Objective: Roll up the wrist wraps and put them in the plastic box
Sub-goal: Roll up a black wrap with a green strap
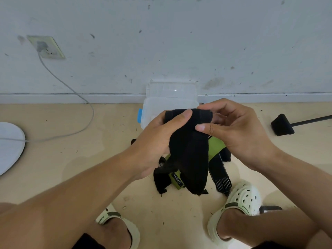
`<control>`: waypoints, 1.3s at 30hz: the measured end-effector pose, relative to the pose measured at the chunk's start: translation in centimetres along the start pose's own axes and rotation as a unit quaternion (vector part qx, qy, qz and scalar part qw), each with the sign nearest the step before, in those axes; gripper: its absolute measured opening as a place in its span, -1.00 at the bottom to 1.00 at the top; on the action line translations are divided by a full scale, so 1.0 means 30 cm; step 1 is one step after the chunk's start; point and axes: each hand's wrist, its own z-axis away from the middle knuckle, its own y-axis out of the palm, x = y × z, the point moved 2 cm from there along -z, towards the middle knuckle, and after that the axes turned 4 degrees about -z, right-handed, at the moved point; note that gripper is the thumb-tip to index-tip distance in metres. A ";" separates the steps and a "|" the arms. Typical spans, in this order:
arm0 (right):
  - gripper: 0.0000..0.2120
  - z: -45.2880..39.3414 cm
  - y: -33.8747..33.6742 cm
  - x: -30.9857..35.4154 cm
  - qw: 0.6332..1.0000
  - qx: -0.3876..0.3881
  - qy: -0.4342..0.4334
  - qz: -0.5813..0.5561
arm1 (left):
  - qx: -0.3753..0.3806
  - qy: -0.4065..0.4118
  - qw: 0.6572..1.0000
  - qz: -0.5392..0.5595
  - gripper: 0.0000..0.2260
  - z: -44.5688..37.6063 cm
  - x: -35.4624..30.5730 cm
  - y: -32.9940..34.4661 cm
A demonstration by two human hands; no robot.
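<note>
A black wrist wrap [188, 148] hangs between both hands above the floor, its top end rolled over. My left hand [154, 141] grips the rolled end from the left, thumb lying across its top. My right hand [237, 130] pinches the same end from the right, thumb on the front. Under the hands, a second black and green wrist wrap [177, 179] lies loose on the floor. The clear plastic box [168, 106] with a blue clasp stands open by the wall, just behind the hands, its lid leaning back on the wall.
My feet in pale clogs [240, 200] rest on the beige floor on either side of the wraps. A white round base [9, 146] with a cable to a wall socket [46, 47] lies left. A black stand foot [282, 124] sits right.
</note>
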 end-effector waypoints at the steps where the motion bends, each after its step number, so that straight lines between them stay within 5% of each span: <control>1: -0.67 0.000 0.000 0.001 1.000 -0.002 -0.003 -0.003 | 0.001 0.000 1.000 -0.001 -0.49 0.000 0.001 0.000; 12: -0.71 -0.021 -0.016 -0.025 0.999 0.045 0.021 -0.018 | -0.034 -0.014 0.999 0.027 -0.73 -0.011 0.018 -0.012; 16: -0.46 -0.019 -0.018 -0.027 0.992 0.091 0.087 -0.002 | -0.056 0.011 0.998 0.042 -0.78 -0.014 0.005 -0.024; 25: -0.65 0.012 0.046 -0.102 0.969 0.173 0.168 0.058 | -0.073 0.058 0.993 0.073 -0.50 -0.012 -0.025 -0.031; 39: -0.64 0.001 0.070 -0.117 0.970 0.146 0.194 0.003 | -0.060 0.059 0.986 0.146 -0.53 -0.011 -0.053 -0.022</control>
